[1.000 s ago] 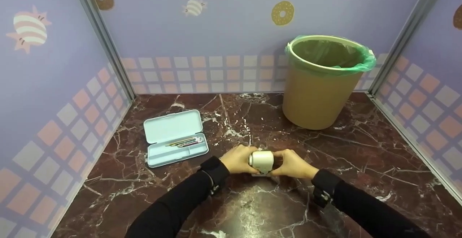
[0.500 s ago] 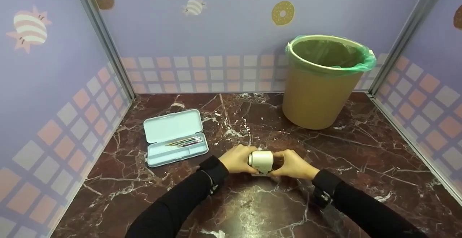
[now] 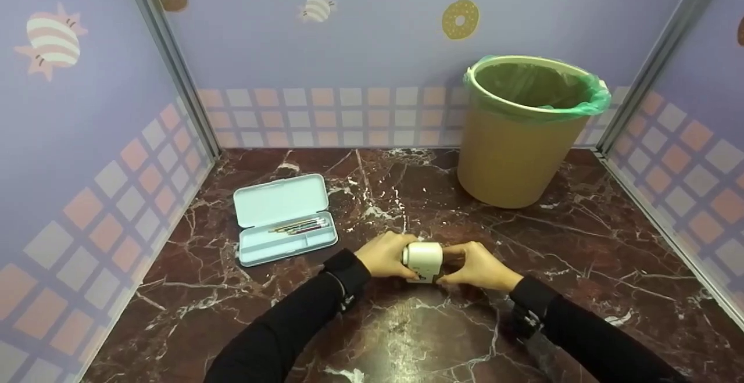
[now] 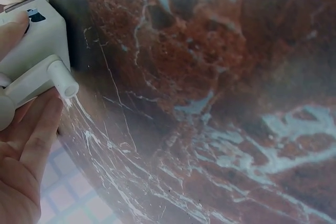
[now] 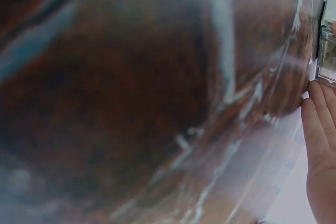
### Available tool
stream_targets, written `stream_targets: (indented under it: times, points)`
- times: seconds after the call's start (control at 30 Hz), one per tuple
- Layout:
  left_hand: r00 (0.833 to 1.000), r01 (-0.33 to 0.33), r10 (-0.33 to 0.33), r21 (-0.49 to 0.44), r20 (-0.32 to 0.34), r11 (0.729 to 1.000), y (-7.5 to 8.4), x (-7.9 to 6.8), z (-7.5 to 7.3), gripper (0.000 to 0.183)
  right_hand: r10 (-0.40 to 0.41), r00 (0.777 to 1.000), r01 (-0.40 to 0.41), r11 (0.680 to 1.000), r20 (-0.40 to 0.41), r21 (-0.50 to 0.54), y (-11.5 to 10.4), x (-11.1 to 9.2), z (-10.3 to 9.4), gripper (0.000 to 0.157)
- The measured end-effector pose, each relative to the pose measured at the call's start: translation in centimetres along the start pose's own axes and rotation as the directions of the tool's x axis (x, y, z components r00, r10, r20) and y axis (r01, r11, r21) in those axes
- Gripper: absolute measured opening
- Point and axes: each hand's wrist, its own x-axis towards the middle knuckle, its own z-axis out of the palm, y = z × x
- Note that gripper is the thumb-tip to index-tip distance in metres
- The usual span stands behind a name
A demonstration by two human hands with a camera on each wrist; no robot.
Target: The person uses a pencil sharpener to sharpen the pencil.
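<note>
A cream hand-crank pencil sharpener (image 3: 425, 258) stands on the table in front of me in the head view. My left hand (image 3: 382, 255) grips it from the left, with thumb and fingers on opposite sides of the body. Its crank handle (image 4: 35, 81) shows in the left wrist view beside that hand. My right hand (image 3: 479, 265) pinches at the sharpener's right end. There, at the edge of the right wrist view, a clear drawer-like part (image 5: 328, 53) is partly visible with a fingertip against it. How far that part sticks out cannot be told.
An open light-blue pencil case (image 3: 279, 203) holding several pencils (image 3: 302, 227) lies to the left. At the back right stands a tan trash bin (image 3: 511, 156) lined with a green bag. Patterned panels (image 3: 349, 46) wall in the marbled table (image 3: 372, 330) on three sides.
My right hand has shifted slightly to the right, away from the sharpener's body. My left hand keeps its grip. The head view has turned a little.
</note>
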Motion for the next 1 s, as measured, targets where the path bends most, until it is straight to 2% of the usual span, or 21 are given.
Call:
stream_targets:
  times: [0.3,0.43,0.7,0.83,1.0]
  points:
    - [1.0,-0.012,0.012,-0.012,0.019,1.0,0.0,0.3,0.3,0.052,0.005,1.0,-0.006,1.0,0.011,0.028,0.5,-0.8,-0.3,0.061]
    - [1.0,-0.011,0.011,-0.01,0.027,1.0,0.0,0.5,0.4,0.052,0.008,1.0,-0.008,1.0,0.003,0.019,0.5,-1.0,-0.4,0.061]
    - [1.0,-0.008,0.008,-0.001,0.03,1.0,0.3,0.5,0.4,0.052,0.017,1.0,-0.017,0.997,-0.003,0.069,0.7,-1.3,-0.4,0.059]
    - [0.999,-0.009,0.009,0.008,0.032,1.0,0.3,0.5,0.5,0.054,0.017,1.0,-0.017,0.998,0.001,0.057,0.8,-1.5,-0.5,0.06]
    - [1.0,-0.016,0.015,0.004,0.024,1.0,0.2,0.2,0.4,0.055,0.033,0.999,-0.033,0.999,-0.033,0.016,1.6,-2.5,-1.3,0.06]
